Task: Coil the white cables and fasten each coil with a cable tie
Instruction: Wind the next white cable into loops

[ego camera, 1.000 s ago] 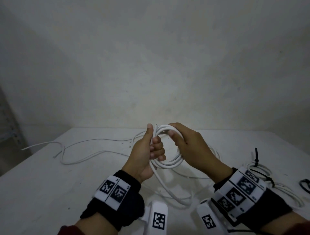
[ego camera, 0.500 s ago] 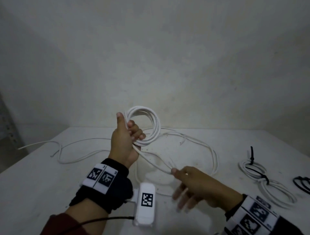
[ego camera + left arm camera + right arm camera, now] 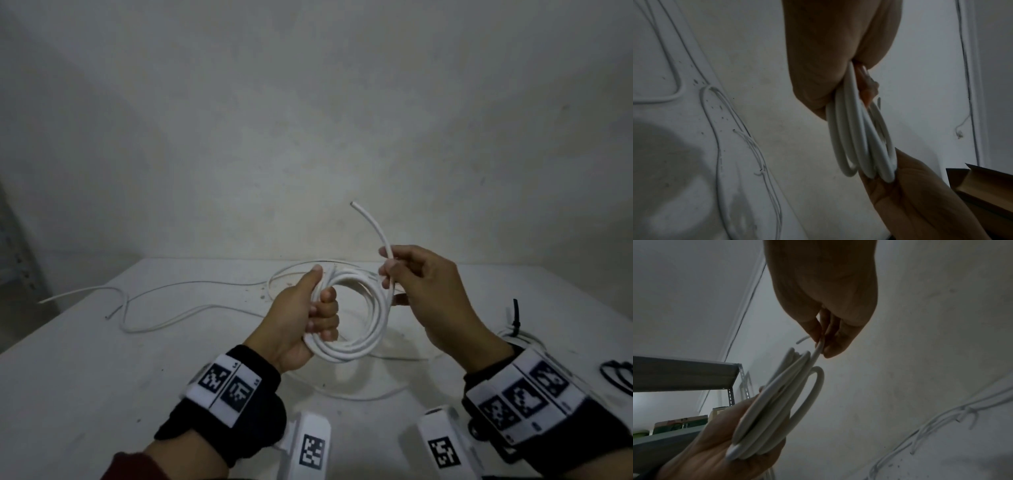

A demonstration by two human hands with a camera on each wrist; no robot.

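Our left hand [image 3: 301,318] grips a white cable coil [image 3: 356,315] above the table [image 3: 85,377]; our right hand [image 3: 424,291] pinches its loose end [image 3: 371,226]. Coiling looks nearly finished. Next we likely tuck that end in, then fetch a cable tie.

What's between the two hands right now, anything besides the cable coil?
Only the coil spans the gap: the left hand grips its side, the right hand pinches the free end. The head view shows it.
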